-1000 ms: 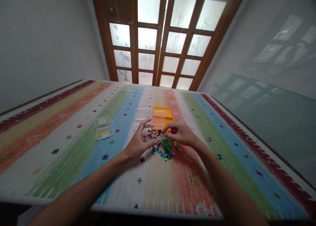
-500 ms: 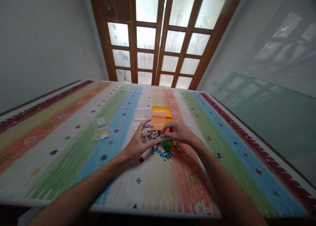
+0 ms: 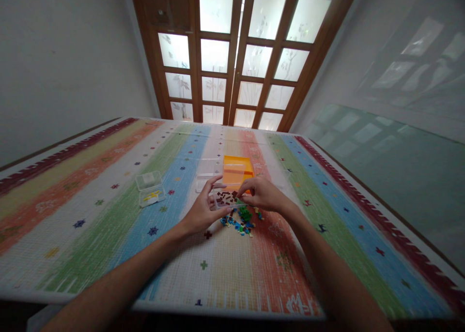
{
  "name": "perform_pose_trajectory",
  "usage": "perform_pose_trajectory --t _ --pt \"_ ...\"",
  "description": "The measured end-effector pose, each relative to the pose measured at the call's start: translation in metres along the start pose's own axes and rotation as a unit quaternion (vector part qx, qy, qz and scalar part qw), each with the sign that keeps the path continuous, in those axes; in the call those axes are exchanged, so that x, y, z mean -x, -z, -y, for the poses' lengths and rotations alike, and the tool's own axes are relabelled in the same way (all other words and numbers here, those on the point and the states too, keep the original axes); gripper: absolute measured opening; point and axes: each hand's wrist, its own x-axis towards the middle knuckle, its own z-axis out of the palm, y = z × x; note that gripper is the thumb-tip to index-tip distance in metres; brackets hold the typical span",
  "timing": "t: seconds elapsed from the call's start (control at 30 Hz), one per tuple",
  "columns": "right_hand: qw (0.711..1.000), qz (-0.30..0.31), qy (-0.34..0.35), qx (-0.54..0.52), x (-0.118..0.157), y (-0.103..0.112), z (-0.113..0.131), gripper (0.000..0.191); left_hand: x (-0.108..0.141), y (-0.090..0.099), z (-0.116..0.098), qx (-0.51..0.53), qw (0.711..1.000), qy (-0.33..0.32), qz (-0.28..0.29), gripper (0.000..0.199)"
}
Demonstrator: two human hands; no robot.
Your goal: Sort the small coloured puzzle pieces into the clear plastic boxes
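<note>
My left hand grips the left side of a small clear plastic box, thumb along the near edge and fingers round the far side. Many small brown toy bricks lie inside it. Over the box's right end, my right hand has its thumb and forefinger pinched together; whatever is between them is too small to make out. Just below both hands spreads a loose pile of blue, yellow and brown bricks, with a cluster of green bricks in it.
Behind my hands lies an orange compartment tray, partly overlapped by a clear plastic lid or case. To the left, an open clear box holds yellow pieces. A striped cloth covers the table.
My right hand has shifted very slightly at the box's right end, its fingers still pinched. My left hand keeps the same grip on the box.
</note>
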Motion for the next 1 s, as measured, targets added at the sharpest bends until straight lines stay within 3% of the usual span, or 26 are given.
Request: perform_pose_trajectory --t 0.6,0.87,1.0 --pt "0.999 -0.005 0.028 -0.023 0.003 0.004 -0.001 0.009 0.000 -0.001 -0.001 0.003 1.000 0.009 -0.009 0.083" --pt "0.994 -0.082 0.033 -0.057 0.009 0.012 0.000 0.015 -0.004 0.002 -0.001 0.016 0.999 0.007 -0.028 0.085" --pt "0.994 0.011 0.011 -0.104 0.014 0.013 -0.004 0.019 -0.006 0.005 0.000 0.013 0.998 0.013 -0.060 0.087"
